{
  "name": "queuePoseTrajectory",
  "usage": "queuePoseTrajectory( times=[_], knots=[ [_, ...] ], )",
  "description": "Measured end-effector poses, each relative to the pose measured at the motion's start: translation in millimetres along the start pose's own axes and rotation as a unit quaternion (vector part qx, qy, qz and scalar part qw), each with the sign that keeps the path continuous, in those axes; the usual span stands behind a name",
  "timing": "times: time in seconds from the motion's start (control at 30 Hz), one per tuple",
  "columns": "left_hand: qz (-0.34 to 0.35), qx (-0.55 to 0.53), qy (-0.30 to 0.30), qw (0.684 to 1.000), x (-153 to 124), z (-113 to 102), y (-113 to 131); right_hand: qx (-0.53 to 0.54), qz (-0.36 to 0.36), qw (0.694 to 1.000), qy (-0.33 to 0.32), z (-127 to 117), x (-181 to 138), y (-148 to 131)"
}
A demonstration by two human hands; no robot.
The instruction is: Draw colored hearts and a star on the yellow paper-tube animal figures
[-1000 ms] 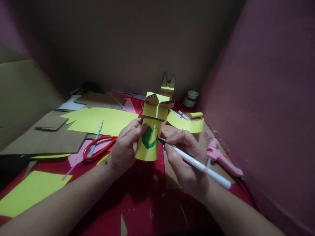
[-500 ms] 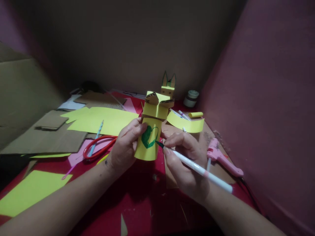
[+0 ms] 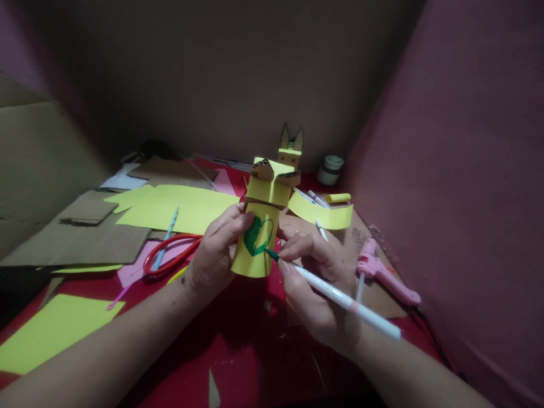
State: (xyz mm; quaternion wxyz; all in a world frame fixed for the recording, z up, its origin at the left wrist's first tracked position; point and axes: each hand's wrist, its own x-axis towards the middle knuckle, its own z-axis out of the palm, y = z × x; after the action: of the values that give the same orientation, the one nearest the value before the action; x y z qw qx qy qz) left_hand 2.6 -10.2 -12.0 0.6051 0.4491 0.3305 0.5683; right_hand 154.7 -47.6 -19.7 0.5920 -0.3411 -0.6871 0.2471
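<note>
My left hand (image 3: pixel 221 243) is closed around a yellow paper-and-cardboard figure (image 3: pixel 267 192), its thumb on the front. The figure has a box-shaped head with cardboard ears and a tube-shaped body. On the body is a green heart (image 3: pixel 255 238), filled in on its left side and mostly bare yellow on the right. Pinched in my right hand (image 3: pixel 314 277) is a white marker (image 3: pixel 340 297) with a green tip. That tip touches or nearly touches the heart's lower right edge. The fingers of my left hand behind the figure are hidden.
A pink glue gun (image 3: pixel 385 275) lies at right. Behind the figure stands a second eared cardboard figure (image 3: pixel 290 156), near a small jar (image 3: pixel 330 170). Red-handled scissors (image 3: pixel 148 266), a blue pencil (image 3: pixel 170 232), yellow paper (image 3: pixel 182 207) and cardboard (image 3: pixel 76 243) lie at left.
The marker tip has moved slightly down and left along the heart's lower edge, with my right hand shifting a little. My left hand and the figure stay nearly still.
</note>
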Motion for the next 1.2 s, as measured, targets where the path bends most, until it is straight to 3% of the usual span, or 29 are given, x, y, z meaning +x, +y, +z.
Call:
queuePoseTrajectory(
  times=[0.2, 0.53, 0.73, 0.93, 1.2],
  knots=[
    [0.009, 0.001, -0.012, 1.0, -0.1, 1.3, 0.9, 0.017, -0.01, 1.0, -0.014, 0.0, 0.2, -2.0],
    [0.009, 0.013, -0.013, 1.0, -0.7, -0.8, -0.6, 0.039, 0.021, 0.997, 0.056, 1.7, 7.7, -2.8],
    [0.008, 0.001, -0.015, 1.0, 1.1, -1.0, -0.2, 0.026, 0.031, 0.998, 0.042, 1.3, 5.3, -0.3],
    [0.019, 0.036, -0.007, 0.999, -0.2, 1.9, 2.2, 0.014, -0.006, 0.999, 0.03, 0.8, 4.2, -0.7],
    [0.01, 0.007, -0.017, 1.0, 0.4, -0.3, -1.3, 0.023, 0.028, 0.998, 0.043, 2.2, 4.3, -0.8]
  ],
)
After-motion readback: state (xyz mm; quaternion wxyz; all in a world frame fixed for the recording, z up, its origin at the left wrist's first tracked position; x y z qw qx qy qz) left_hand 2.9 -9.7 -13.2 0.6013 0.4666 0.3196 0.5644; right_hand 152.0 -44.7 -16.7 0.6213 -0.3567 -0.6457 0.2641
